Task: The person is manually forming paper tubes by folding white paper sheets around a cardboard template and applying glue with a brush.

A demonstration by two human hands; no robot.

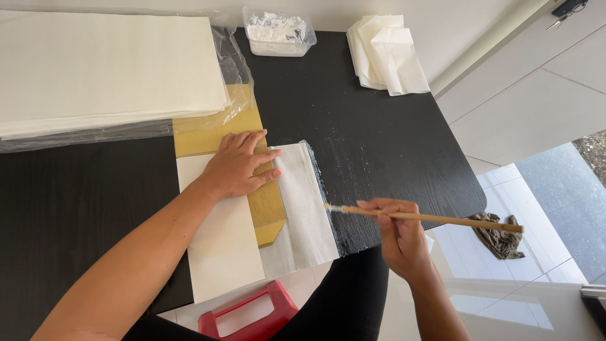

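Nearest the viewer, just below the counter's (76,208) near edge, a red plastic stool (249,314) shows between the person's arms. The gold sheet (265,205) on the black counter serves as the landmark for all else.

The right hand (399,237) hangs off the near edge, to the right of the gold sheet and a little nearer than it. Its fingers (379,207) are pinched together on a long wooden brush (429,218), held almost level, handle pointing right. The bristle tip (332,208) meets the right edge of a thin white paper (309,208) that lies just right of the gold sheet and overlaps its edge. Right of that paper the counter has a wet, streaky patch (353,189).

The left hand (237,167) lies flat on the gold sheet, palm down, its fingers (262,158) spread a little and pointing right, the tips reaching the white paper's left edge; they clamp nothing. A stiff white sheet (218,246) lies touching the gold sheet's left side and runs over the near edge of the counter.

Beyond the gold sheet and to its left, a tall stack of white paper (107,69) sits on clear plastic wrap (233,69), which covers the gold sheet's far end. Farther still, straight beyond, a clear plastic tub (279,31) holds white paste. To the far right of it lies a pile of folded white papers (385,53). On the tiled floor, well right of the gold sheet, a brown rag (499,237) is crumpled.
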